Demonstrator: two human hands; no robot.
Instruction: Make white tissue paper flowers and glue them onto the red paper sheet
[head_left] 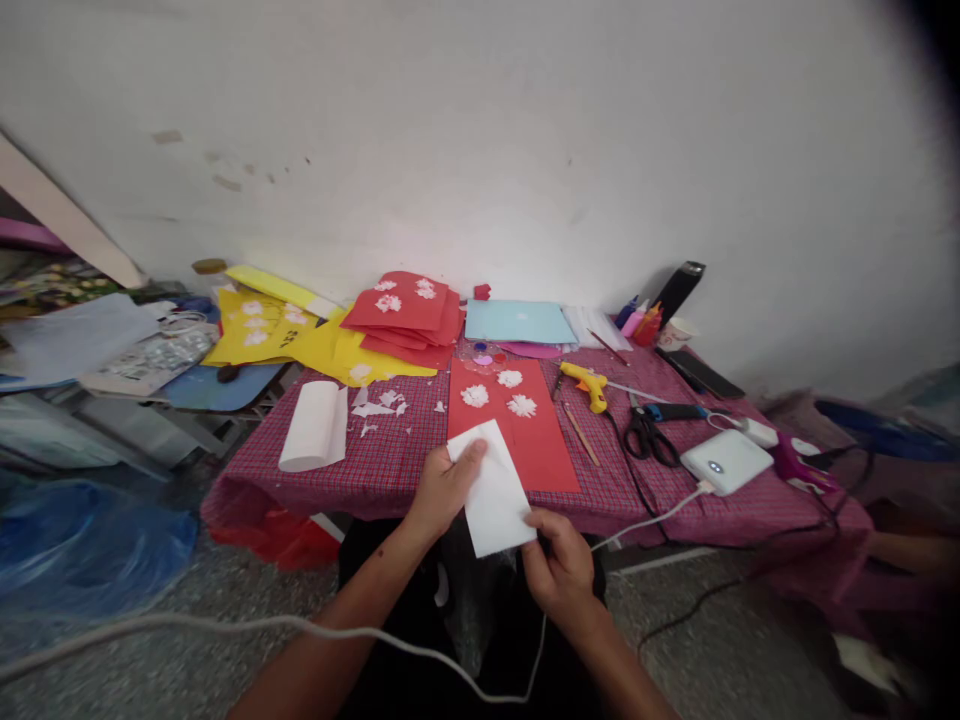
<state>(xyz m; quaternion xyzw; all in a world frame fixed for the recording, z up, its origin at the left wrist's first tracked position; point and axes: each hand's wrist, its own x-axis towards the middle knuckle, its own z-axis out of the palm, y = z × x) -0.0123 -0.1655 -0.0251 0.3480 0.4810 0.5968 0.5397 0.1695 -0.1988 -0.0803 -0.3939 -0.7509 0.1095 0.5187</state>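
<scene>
Between my hands, over the table's front edge, is a white sheet of tissue paper (495, 505). My left hand (444, 488) grips its left side, thumb on top. My right hand (559, 562) pinches its lower right corner. Just beyond lies a red sheet (551, 445) bearing several white paper flowers (522, 405); the white sheet covers its near left part. A white paper roll (311, 428) stands to the left, with torn white scraps (379, 405) beside it.
A yellow glue gun (586, 384), black scissors (649, 438), a pencil (583, 435) and a white power bank (726, 462) lie to the right. Red sheets (401, 305) and a light blue sheet (517, 322) are at the back. A white cable (360, 632) hangs across the front.
</scene>
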